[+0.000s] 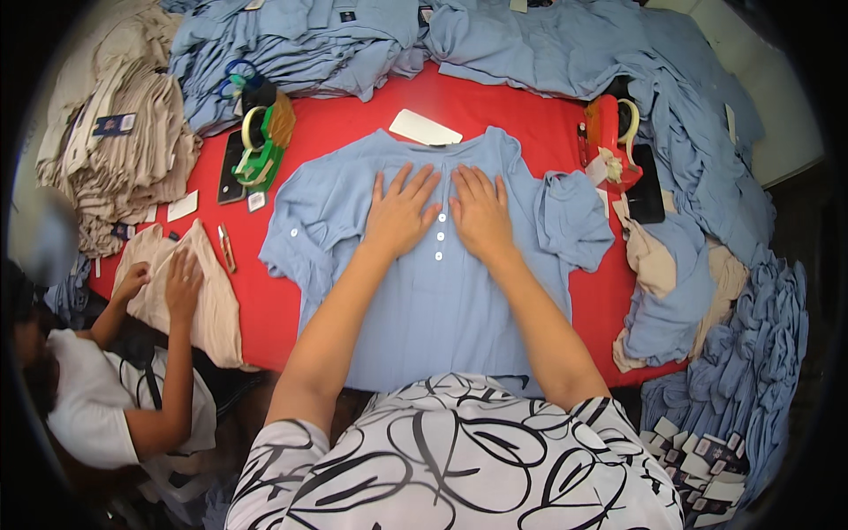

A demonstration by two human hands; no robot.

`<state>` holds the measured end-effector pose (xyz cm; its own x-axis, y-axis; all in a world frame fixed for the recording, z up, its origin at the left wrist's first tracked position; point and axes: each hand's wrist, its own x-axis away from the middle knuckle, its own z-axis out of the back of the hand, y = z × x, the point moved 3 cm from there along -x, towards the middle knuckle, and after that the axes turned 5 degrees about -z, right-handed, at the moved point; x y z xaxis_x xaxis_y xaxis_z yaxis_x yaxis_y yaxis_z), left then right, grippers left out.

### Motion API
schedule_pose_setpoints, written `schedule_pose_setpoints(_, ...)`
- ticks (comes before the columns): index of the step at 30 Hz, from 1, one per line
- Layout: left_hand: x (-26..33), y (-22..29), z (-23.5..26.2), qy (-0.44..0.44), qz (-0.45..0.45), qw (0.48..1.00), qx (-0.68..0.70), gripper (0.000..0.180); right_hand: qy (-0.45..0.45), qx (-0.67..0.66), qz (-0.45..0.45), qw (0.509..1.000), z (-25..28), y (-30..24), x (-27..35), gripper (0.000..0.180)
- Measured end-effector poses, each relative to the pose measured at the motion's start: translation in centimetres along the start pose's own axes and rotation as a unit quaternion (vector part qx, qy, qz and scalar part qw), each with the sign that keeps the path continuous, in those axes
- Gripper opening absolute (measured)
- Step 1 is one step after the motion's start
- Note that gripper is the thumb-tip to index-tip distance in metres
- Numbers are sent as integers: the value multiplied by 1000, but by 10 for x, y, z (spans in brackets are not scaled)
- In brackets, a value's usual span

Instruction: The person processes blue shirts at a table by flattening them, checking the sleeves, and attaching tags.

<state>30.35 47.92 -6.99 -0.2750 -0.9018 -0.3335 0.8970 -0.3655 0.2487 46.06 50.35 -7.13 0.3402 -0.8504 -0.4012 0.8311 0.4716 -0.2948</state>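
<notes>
A light blue short-sleeved blouse (pixel 433 309) lies spread front side up, with several white buttons down its placket. My left hand (pixel 402 212) rests flat on its upper chest, left of the placket, fingers stretched out. On the other side of the placket, my right hand (pixel 480 212) presses flat with its fingers extended. Neither hand grips anything. The blouse's right sleeve (pixel 574 221) is bunched and folded, while the left sleeve (pixel 305 234) spreads outward. Just beyond the collar lies a white card (pixel 425 126), partly behind the neckline.
A red-covered table (pixel 256 305) carries blue garment piles (pixel 548 44) and a beige stack (pixel 124 132). Green (pixel 261 150) and red tape dispensers (pixel 602 137) stand beside phones. Thread snips (pixel 227 248) lie left. A co-worker's hands (pixel 181 283) touch a beige garment (pixel 199 305).
</notes>
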Motion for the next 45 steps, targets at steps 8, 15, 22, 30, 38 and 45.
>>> schedule_pose_setpoints(8,-14,-9,4,-27,-12,999,-16,55,-34,27,-35,998,4,-4,-10,42)
schedule_pose_setpoints(15,52,10,16,-6,1,993,121,58,-66,-13,-68,995,58,-5,51,48)
schedule_pose_setpoints(22,117,61,29,-82,-25,996,30,67,-114,128,-143,975,75,-18,161,68)
schedule_pose_setpoints(30,11,18,2,54,-52,996,-46,60,-68,132,-103,984,46,46,56,64)
schedule_pose_setpoints(38,160,90,21,-18,55,996,-64,58,-125,110,-106,980,70,-27,185,64)
schedule_pose_setpoints(45,71,43,5,32,31,998,34,59,-22,130,-75,988,41,10,104,62)
